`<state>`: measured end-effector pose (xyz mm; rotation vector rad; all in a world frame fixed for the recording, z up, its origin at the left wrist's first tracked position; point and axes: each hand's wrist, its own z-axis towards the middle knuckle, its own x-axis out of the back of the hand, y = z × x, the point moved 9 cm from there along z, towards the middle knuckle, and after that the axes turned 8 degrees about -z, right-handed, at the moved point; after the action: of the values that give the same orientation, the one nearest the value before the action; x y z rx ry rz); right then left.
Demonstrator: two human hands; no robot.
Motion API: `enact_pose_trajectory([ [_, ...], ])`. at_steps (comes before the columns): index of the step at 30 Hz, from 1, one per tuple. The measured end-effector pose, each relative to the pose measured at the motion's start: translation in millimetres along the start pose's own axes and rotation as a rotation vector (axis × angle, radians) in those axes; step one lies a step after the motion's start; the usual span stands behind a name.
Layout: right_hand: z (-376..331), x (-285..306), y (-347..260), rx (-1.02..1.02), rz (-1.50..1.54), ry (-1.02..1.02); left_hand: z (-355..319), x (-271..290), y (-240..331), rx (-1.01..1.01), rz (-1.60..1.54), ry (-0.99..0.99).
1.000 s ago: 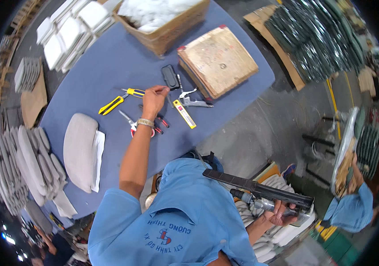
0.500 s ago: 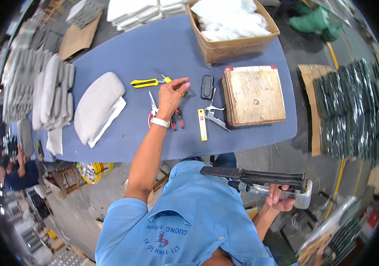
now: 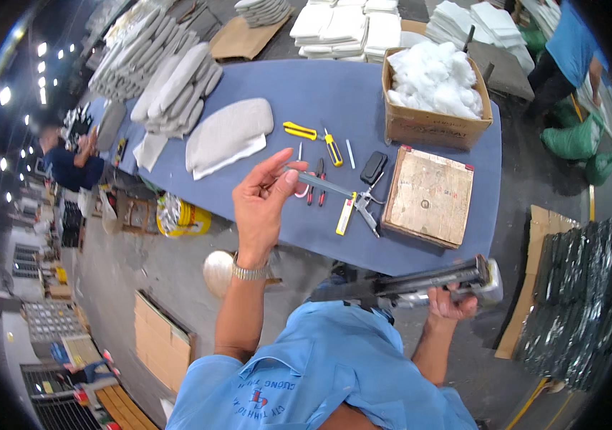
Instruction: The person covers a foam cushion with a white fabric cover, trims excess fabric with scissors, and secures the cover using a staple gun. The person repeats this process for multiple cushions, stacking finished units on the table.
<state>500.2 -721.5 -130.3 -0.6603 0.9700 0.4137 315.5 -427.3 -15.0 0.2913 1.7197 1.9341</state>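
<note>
My left hand (image 3: 259, 204), a watch on its wrist, is raised over the near part of the blue table (image 3: 241, 79). Its thumb and fingers pinch a thin grey staple strip (image 3: 326, 185), which points off to the right. At the table's near edge, my right hand (image 3: 452, 304) is wrapped round a staple gun (image 3: 431, 279), held sideways with its long magazine pointing left. Under and beyond the strip lie red-handled pliers (image 3: 321, 179), a yellow screwdriver (image 3: 332, 148), a yellow cutter (image 3: 299, 130), an air blow gun (image 3: 364, 208) and another pale strip (image 3: 350, 153).
A wooden box (image 3: 427, 197) and a carton of white stuffing (image 3: 435, 129) stand on the right. To the left lie a grey padded cushion (image 3: 230, 132) and stacked grey pads (image 3: 177, 89). A stool (image 3: 218, 274) is below the table. Other people stand at far left and far right.
My left hand has lifted off the tabletop toward me, with the staple strip now showing in its fingers. The staple gun has tilted slightly. The whole view has shifted.
</note>
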Motion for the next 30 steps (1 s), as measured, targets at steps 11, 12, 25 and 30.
enact_pose_trajectory([
  [11,-27,-82,131,-0.552,0.274,-0.228,-201,40,62,-0.212,-0.105,0.187],
  [12,-44,-86,148,-0.612,0.301,-0.246,-221,54,71,-0.195,0.007,0.194],
  [25,-212,-215,252,-1.073,0.450,-0.467,-439,135,133,-0.330,0.663,0.416],
  [30,-231,-230,284,-1.166,0.567,-0.404,-478,151,154,-0.349,0.897,0.479],
])
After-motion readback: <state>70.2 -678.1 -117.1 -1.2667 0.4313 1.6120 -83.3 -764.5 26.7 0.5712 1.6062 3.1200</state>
